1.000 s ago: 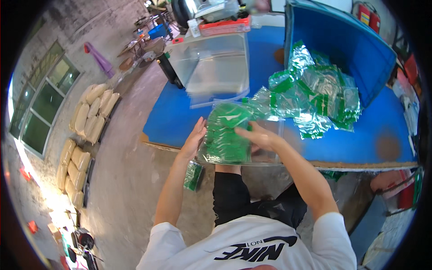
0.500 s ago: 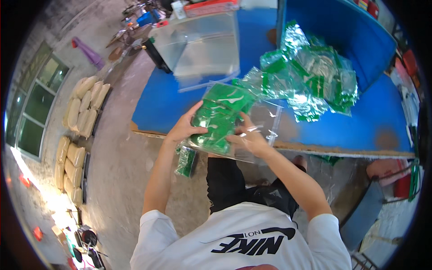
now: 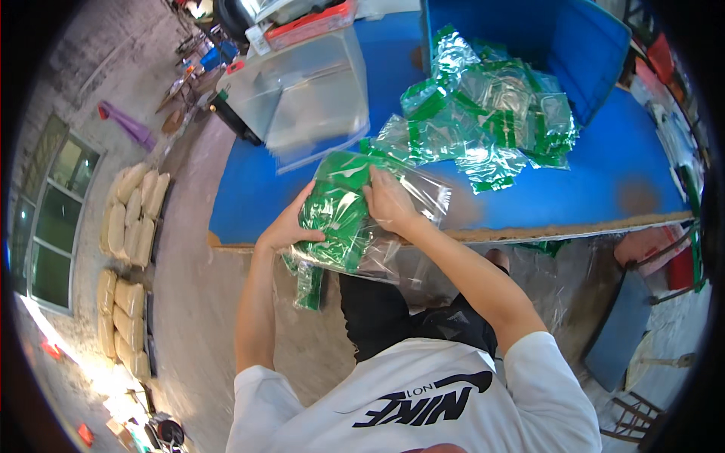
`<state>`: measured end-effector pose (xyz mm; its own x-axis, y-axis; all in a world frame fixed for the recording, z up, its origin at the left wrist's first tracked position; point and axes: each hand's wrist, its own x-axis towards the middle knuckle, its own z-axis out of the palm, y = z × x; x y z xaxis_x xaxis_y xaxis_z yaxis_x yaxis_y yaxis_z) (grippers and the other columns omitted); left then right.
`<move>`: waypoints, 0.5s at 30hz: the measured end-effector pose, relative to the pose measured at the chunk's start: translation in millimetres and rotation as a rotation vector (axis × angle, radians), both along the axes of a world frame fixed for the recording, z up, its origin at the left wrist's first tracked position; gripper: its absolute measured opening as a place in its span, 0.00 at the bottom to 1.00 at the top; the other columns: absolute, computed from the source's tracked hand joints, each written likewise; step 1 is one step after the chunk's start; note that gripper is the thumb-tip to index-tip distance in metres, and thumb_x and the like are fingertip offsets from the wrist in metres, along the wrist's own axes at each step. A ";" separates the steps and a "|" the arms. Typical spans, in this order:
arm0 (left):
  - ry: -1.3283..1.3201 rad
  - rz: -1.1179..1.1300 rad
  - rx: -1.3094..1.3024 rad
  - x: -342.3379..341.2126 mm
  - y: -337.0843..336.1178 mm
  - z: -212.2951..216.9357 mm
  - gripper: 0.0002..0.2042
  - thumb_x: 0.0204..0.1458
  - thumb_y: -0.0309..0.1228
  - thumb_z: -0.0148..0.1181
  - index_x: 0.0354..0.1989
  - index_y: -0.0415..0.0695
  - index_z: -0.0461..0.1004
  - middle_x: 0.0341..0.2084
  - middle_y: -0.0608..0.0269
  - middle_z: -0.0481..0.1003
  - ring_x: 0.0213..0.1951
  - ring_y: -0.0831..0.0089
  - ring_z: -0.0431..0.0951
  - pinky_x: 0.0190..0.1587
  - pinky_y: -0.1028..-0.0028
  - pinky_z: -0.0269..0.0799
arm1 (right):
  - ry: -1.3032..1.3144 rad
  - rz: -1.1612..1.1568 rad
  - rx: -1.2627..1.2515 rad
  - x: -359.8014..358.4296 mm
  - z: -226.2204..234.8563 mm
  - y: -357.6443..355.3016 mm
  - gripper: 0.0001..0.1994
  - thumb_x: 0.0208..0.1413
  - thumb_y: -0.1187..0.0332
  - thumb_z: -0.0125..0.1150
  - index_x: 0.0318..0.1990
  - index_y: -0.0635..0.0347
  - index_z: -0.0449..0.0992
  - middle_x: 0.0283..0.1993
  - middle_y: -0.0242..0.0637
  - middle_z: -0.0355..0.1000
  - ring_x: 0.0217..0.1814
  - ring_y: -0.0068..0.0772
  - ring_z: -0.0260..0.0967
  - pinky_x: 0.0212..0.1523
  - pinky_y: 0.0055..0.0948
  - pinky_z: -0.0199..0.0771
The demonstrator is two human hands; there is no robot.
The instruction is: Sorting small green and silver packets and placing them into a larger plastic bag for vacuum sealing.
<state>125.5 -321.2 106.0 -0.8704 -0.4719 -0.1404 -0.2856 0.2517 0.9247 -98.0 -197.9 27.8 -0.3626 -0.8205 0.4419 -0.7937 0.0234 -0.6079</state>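
Observation:
A clear plastic bag (image 3: 411,196) stuffed with a stack of green packets (image 3: 337,211) is held at the near edge of the blue table (image 3: 249,189). My left hand (image 3: 289,226) grips the stack's left side from below. My right hand (image 3: 389,200) presses on top of the bag, fingers on the green packets. A heap of green-and-clear packets (image 3: 487,113) lies on the table just beyond my right hand. More green packets (image 3: 310,283) hang below the table edge under my left hand.
A stack of large clear bags (image 3: 302,94) lies at the table's far left. A blue bin (image 3: 559,38) stands behind the heap. Tan sacks (image 3: 128,226) line the floor by a window on the left. A chair (image 3: 627,325) stands at right.
The bag of green packets has stayed at the table edge while both hands shifted on it; my right hand now lies on top and my left hand cups the left side.

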 end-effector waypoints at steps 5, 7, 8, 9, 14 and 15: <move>-0.036 0.020 -0.126 8.1 -12.5 -11.5 0.58 0.35 0.27 0.80 0.75 0.39 0.45 0.70 0.48 0.55 0.70 0.61 0.56 0.70 0.67 0.51 | 0.192 0.031 -0.020 -19.1 0.6 32.7 0.29 0.64 0.59 0.50 0.65 0.76 0.59 0.61 0.59 0.66 0.68 0.58 0.60 0.67 0.53 0.58; 0.080 0.095 -0.055 7.5 -25.5 -23.7 0.54 0.42 0.29 0.77 0.74 0.36 0.44 0.70 0.42 0.54 0.71 0.56 0.54 0.71 0.66 0.51 | 0.242 -0.021 -0.030 -10.8 1.3 48.6 0.29 0.64 0.59 0.50 0.65 0.75 0.60 0.63 0.58 0.65 0.70 0.57 0.57 0.68 0.55 0.57; 0.013 0.246 -0.047 -15.5 -14.9 -11.0 0.52 0.45 0.29 0.75 0.74 0.36 0.43 0.70 0.39 0.53 0.71 0.54 0.55 0.71 0.65 0.52 | 0.338 -0.026 0.014 -13.2 -4.1 58.6 0.29 0.64 0.58 0.50 0.64 0.75 0.62 0.64 0.57 0.64 0.71 0.56 0.56 0.69 0.55 0.55; 0.046 0.298 -0.057 -29.5 -19.9 -12.6 0.52 0.44 0.30 0.76 0.74 0.36 0.45 0.70 0.40 0.54 0.71 0.54 0.56 0.70 0.65 0.53 | 0.433 -0.017 0.048 -10.0 -6.4 65.6 0.29 0.64 0.57 0.50 0.63 0.74 0.63 0.66 0.56 0.63 0.72 0.55 0.55 0.70 0.54 0.53; -0.024 0.101 -0.274 -54.3 -27.7 -11.0 0.53 0.38 0.34 0.80 0.72 0.38 0.52 0.69 0.43 0.57 0.69 0.57 0.59 0.70 0.65 0.55 | 0.438 0.024 0.217 -15.3 -3.8 41.0 0.31 0.64 0.53 0.47 0.65 0.73 0.63 0.72 0.53 0.57 0.77 0.52 0.47 0.75 0.52 0.42; -0.022 0.062 -0.285 -55.5 -29.7 -14.1 0.53 0.35 0.35 0.81 0.72 0.40 0.54 0.68 0.45 0.59 0.69 0.58 0.60 0.70 0.65 0.55 | 0.467 0.044 0.289 -13.5 -2.8 33.5 0.32 0.64 0.53 0.45 0.66 0.72 0.62 0.73 0.52 0.56 0.78 0.51 0.45 0.75 0.53 0.40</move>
<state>70.0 -350.9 91.9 -0.8367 -0.5475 -0.0129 -0.3279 0.4821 0.8125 -111.5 -164.4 25.0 -0.1442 -0.9423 0.3022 -0.9815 0.0973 -0.1648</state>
